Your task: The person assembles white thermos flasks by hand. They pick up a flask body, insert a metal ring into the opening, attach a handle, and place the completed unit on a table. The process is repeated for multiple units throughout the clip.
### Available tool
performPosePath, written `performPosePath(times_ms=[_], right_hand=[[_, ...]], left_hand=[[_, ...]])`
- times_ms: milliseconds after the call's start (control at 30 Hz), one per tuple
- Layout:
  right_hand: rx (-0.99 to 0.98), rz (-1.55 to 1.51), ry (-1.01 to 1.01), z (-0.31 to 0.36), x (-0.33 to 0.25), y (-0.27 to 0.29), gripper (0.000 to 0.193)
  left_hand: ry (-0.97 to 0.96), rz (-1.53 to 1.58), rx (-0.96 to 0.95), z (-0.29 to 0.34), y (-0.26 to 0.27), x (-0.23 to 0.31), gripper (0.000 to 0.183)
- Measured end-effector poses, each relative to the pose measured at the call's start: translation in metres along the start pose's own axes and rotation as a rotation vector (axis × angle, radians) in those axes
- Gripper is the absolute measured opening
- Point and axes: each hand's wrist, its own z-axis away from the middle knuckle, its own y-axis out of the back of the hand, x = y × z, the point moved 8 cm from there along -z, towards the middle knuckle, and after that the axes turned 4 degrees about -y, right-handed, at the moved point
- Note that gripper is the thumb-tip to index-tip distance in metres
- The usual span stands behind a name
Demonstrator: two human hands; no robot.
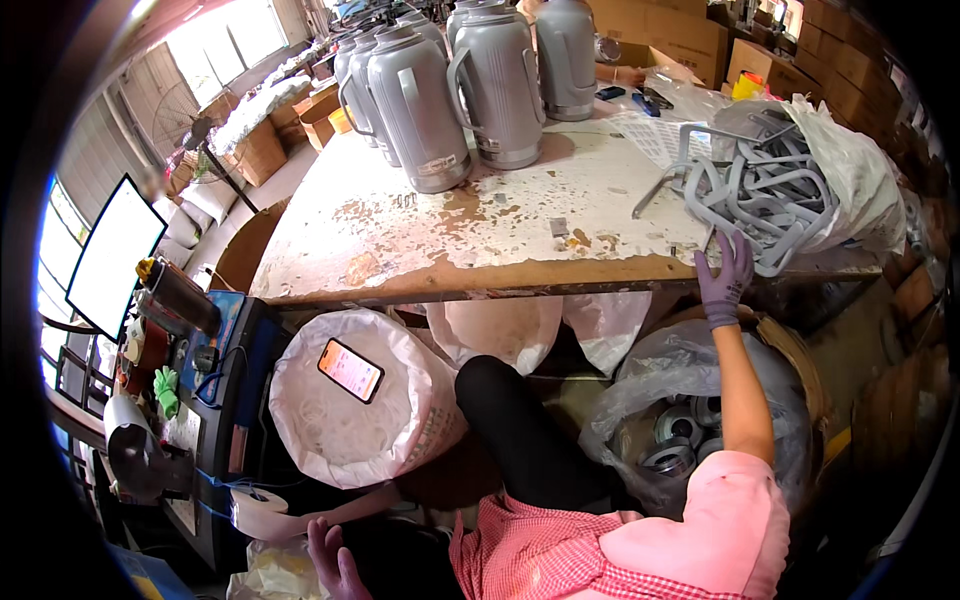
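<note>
My right hand (725, 278), in a purple glove, lies at the table's front edge with its fingers apart. Its fingertips are beside a heap of grey plastic handles (765, 190) spilling from a white plastic bag (850, 170); whether they touch one, I cannot tell. Low on the left is my left hand (335, 562), also gloved, fingers apart and holding nothing. It is nearest to a roll of white material (258, 508) and a pale plastic bag (275, 572). Several grey vacuum jugs (415, 110) with side handles stand on the worn white table (560, 215).
Under the table edge, a white sack (430, 420) of clear rings has a lit phone (350, 371) on top. Right of my knee, a plastic-lined container (620, 400) holds round grey parts (678, 428). A screen (115, 262) and a dark flask (180, 298) stand left.
</note>
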Motion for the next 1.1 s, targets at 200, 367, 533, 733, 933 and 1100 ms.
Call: performPosePath(times_ms=[200,367,533,733,933,1100], right_hand=[[0.346,-0.125,-0.110,0.016,0.032,0.072,0.068],[0.253,-0.159,-0.682,0.023,0.147,0.048,0.097],[0.223,-0.541,-0.772,0.005,0.185,-0.061,0.095],[-0.310,-0.013,-0.691,-0.034,0.115,-0.115,0.081],[-0.252,-0.288,-0.708,-0.013,0.061,-0.098,0.095],[-0.129,-0.331,-0.202,0.070,-0.033,-0.038,0.078]], left_hand=[[-0.129,-0.031,-0.064,0.008,0.003,0.017,0.054],[-0.068,-0.063,-0.053,0.014,0.012,0.000,0.053],[-0.110,-0.035,-0.138,0.002,-0.006,0.021,0.053],[-0.121,0.014,-0.193,-0.008,-0.026,0.044,0.053],[-0.123,0.012,-0.214,-0.012,-0.034,0.037,0.056],[0.010,0.086,0.039,-0.006,0.003,-0.027,0.048]])
